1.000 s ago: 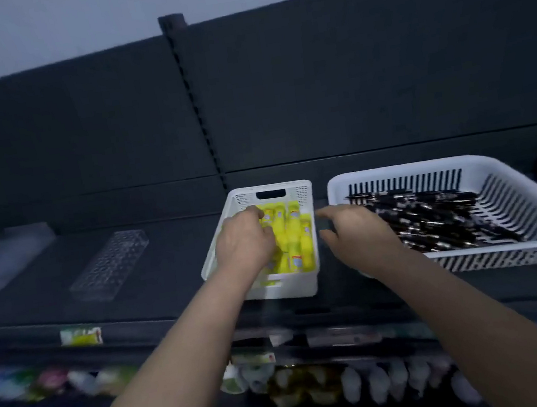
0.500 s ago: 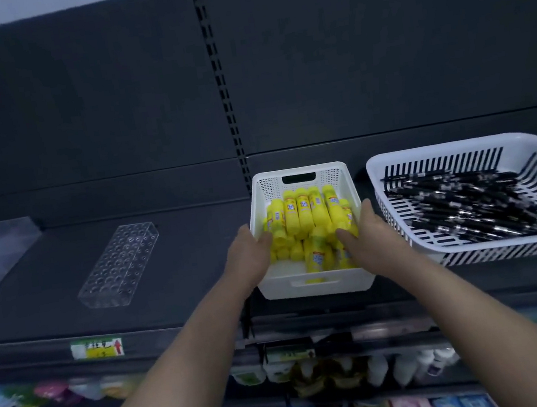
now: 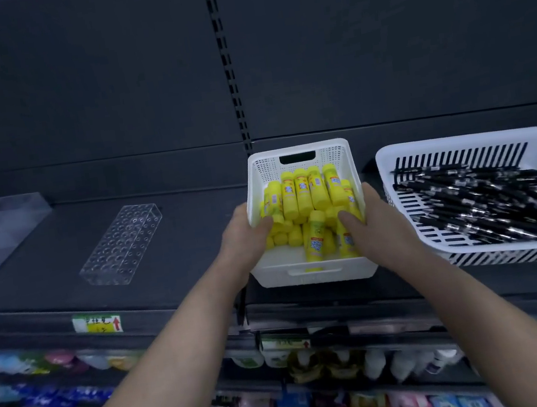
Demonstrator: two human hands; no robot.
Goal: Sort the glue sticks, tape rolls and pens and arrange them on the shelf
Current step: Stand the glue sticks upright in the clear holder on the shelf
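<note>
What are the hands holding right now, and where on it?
The small white basket: left hand grips its left rim, right hand its right rim.

Perforated white plastic basket (image 3: 315, 274); clear acrylic holder (image 3: 121, 246).

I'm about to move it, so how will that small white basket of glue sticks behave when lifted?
Probably stiff: the white basket looks like rigid moulded plastic. The glue sticks lie loose, so they would likely roll if it tilts. Left hand and right hand gripping both sides should steady it.
</note>
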